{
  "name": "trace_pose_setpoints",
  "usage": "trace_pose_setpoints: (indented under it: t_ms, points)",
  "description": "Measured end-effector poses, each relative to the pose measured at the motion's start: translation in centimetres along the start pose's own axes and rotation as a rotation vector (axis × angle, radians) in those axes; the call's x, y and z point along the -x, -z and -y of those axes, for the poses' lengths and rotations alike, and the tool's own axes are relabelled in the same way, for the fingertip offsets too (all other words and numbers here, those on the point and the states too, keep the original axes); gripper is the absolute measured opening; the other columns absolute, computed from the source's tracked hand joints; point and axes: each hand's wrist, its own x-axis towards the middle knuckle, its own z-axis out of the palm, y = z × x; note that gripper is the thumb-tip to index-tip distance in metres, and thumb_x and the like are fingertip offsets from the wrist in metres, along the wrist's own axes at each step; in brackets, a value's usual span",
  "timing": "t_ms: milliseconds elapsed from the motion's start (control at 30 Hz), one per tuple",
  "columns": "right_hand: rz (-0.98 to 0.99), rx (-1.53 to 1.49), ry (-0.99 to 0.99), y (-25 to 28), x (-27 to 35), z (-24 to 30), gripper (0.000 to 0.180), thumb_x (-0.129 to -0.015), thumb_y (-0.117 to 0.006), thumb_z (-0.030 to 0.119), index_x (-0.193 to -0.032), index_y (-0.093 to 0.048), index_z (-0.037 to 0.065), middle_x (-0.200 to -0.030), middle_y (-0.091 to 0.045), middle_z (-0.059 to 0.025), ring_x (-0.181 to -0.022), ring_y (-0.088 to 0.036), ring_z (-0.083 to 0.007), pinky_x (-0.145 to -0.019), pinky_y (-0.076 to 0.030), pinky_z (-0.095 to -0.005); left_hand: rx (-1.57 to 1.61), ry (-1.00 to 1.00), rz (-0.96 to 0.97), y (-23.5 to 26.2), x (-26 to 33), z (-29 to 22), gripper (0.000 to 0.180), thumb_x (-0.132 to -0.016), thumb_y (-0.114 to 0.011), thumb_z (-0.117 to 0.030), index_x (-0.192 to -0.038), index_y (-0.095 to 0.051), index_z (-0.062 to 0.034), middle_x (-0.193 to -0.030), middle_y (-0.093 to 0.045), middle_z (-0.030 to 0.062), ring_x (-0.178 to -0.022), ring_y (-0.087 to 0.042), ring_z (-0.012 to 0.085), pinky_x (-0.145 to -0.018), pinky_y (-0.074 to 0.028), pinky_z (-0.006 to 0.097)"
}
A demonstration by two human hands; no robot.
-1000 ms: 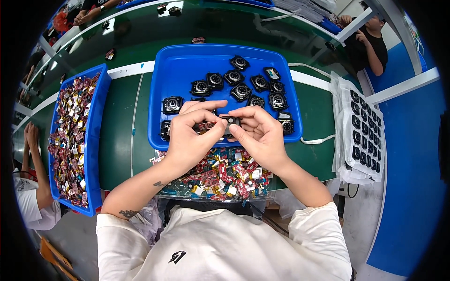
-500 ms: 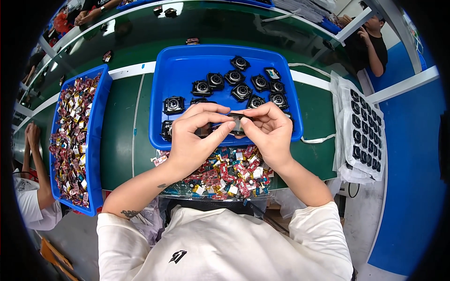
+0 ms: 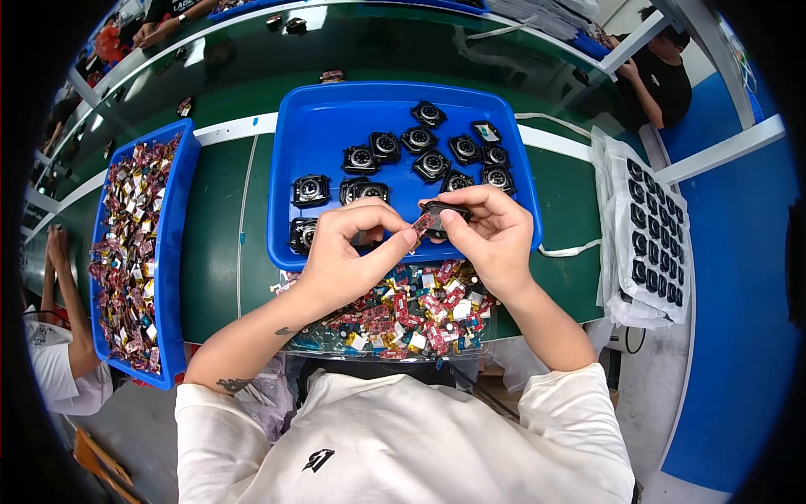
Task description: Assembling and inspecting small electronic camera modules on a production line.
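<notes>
left hand [image 3: 348, 252]: mine, fingers curled narrow, thumb and forefinger pinching a small red circuit board [image 3: 422, 223] by its near-left end.
right hand [image 3: 491, 239]: mine, closed around a small black housing [image 3: 442, 210], thumb on its near edge, forefinger arched over the top.
board vs housing: touching. The board's far-right tip meets the housing's left edge, right between my two sets of fingertips.
board long axis: slanted, running from near-left at my left thumb up to far-right at the housing; roughly in line with the gap between my hands.
which hand is nearer: both are on the joint; left carries the board, right carries the housing, so neither has to reach.
seating: can't tell whether the board is already inside the housing, my fingers cover the contact.
blue tray [image 3: 319, 143]: on the counter [image 3: 218, 244] just beyond my hands, holding loose black round-lens modules [image 3: 386, 147], most of them beyond my right hand.
clear bin [image 3: 395, 315]: directly under and nearer me than both hands, full of small red and yellow boards.
long blue bin [image 3: 172, 252]: well to the left of my left hand, filled with more red and yellow parts.
white tray stack [image 3: 646, 227]: well to the right of my right hand, black parts in rows of pockets.
other people: an arm at the far left edge, someone in black at the far right corner, both well apart from my hands.
</notes>
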Motion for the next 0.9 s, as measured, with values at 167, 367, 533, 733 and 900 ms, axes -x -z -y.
trace_pose_setpoints:
  t_ms: [167,367,533,733,900]
  points:
    - [-0.013,0.161,0.069,0.2,0.3,-0.7,0.017,-0.080,-0.060,-0.005,-0.097,-0.060,-0.004,-0.099,-0.062,-0.0121,-0.089,-0.062,-0.0128,-0.072,-0.053,-0.0225,0.222,0.184,0.103,0.0,-0.2,0.1,0.011,-0.082,-0.066,-0.010,-0.079,-0.067,0.0006,-0.075,-0.063,0.0019,-0.064,-0.053,0.0044,-0.058,-0.042,0.019]
    - [-0.049,0.151,0.124,-0.4,0.4,-0.6,0.015,-0.078,-0.060,-0.006,-0.092,-0.056,-0.003,-0.100,-0.063,-0.0146,-0.090,-0.062,-0.0146,-0.073,-0.053,-0.0242,0.352,0.275,0.031,-0.1,-0.3,-0.2,0.011,-0.082,-0.067,-0.009,-0.085,-0.067,0.0012,-0.077,-0.065,0.0035,-0.068,-0.057,0.0047,-0.061,-0.045,0.019]
    - [0.000,0.121,0.168,-0.5,0.4,-1.1,0.017,-0.077,-0.061,-0.007,-0.089,-0.051,-0.001,-0.102,-0.062,-0.0162,-0.090,-0.062,-0.0166,-0.073,-0.053,-0.0252,0.370,0.292,0.008,-0.1,-0.3,-0.1,0.010,-0.081,-0.067,-0.007,-0.086,-0.065,0.0017,-0.078,-0.065,0.0047,-0.070,-0.059,0.0059,-0.062,-0.047,0.019]
    - [0.025,0.066,0.117,-0.7,0.5,-0.6,0.019,-0.080,-0.058,-0.009,-0.095,-0.048,-0.004,-0.104,-0.060,-0.0228,-0.097,-0.061,-0.0228,-0.081,-0.051,-0.0308,0.429,0.347,-0.090,-0.5,-0.6,-0.2,0.031,-0.080,-0.070,-0.007,-0.068,-0.040,-0.0079,-0.069,-0.060,0.0037,-0.066,-0.058,0.0052,-0.057,-0.046,0.017]
    - [-0.008,0.172,0.068,0.3,-1.1,0.3,0.026,-0.083,-0.061,-0.002,-0.108,-0.055,-0.005,-0.100,-0.064,-0.0133,-0.092,-0.063,-0.0166,-0.077,-0.052,-0.0252,0.223,0.334,0.025,-0.2,-0.6,0.9,0.032,-0.079,-0.071,-0.013,-0.066,-0.042,-0.0070,-0.062,-0.052,-0.0019,-0.061,-0.053,0.0020,-0.050,-0.040,0.017]
